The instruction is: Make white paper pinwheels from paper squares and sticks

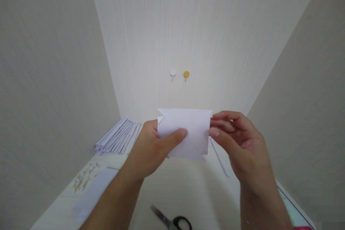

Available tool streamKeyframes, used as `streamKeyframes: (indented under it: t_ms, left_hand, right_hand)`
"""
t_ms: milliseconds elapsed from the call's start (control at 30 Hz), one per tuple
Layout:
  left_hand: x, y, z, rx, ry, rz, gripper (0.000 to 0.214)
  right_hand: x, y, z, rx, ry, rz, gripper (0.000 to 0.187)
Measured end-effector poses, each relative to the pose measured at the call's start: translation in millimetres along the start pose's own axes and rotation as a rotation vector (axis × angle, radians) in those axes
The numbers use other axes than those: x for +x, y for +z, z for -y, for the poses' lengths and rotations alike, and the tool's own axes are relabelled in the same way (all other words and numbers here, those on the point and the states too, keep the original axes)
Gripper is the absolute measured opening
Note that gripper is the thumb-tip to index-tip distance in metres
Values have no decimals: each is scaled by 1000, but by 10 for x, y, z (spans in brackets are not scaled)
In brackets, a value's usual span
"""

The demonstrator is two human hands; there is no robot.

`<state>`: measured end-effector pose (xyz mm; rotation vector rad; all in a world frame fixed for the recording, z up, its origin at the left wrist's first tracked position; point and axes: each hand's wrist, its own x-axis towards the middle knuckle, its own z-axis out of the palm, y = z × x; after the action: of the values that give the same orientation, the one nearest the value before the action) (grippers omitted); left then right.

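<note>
A folded piece of white paper with notched, pointed corners is held up above the table. My left hand grips it from the left, thumb flat across the front and the other fingers hidden behind. At the paper's right edge is my right hand, its fingers loosely curved and apart from the thumb. The right thumb tip meets or nearly meets that edge, and some fingertips pass behind it. Below, on the table, lie scissors with a black handle, partly cut off by the frame.
Rolled or folded white paper strips are stacked at the back left. Nearer are a scatter of small tan pieces and flat white paper. A thin white paper stick lies behind my right hand. Two hooks hang on the back wall.
</note>
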<state>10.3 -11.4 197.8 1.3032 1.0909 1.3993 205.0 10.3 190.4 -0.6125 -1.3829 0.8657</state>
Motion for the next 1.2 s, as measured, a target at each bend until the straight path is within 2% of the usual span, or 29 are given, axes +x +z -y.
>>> streamKeyframes:
  t_ms: [67,167,267,367,500,600,700,767,867,1067,1200]
  left_hand:
    - [-2,1,-17,28,-28,133,20]
    - [11,-5,-14,34,-70,233,15]
    - [49,-37,21,18,-40,163,19]
    - [98,-54,62,-22,50,0,26]
    - [146,13,106,-294,148,-152,37]
    - [156,71,126,-368,102,-112,41]
    - [144,80,119,-265,80,-71,36]
    - [130,68,100,-186,83,-100,35]
    - [118,52,81,-171,87,-131,38]
    - [134,42,96,-220,77,-146,38]
    - [111,44,54,-224,53,-155,39]
  right_hand:
    - [3,-4,-12,-20,-28,0,31]
    - [6,-15,-26,-128,-57,-14,25]
    - [13,-34,-36,-182,-74,-33,15]
    - [17,-45,-49,-162,-59,-27,15]
    - [14,-11,-67,-124,-29,-14,16]
    - [13,59,-59,-104,-33,-48,13]
    - [13,127,-33,-96,-7,-64,10]
    - [10,138,-21,-108,20,-48,10]
    - [5,76,-33,-140,45,19,4]
    - [7,-138,-76,-199,-18,195,26]
    - [13,-158,-37,-241,-91,238,25]
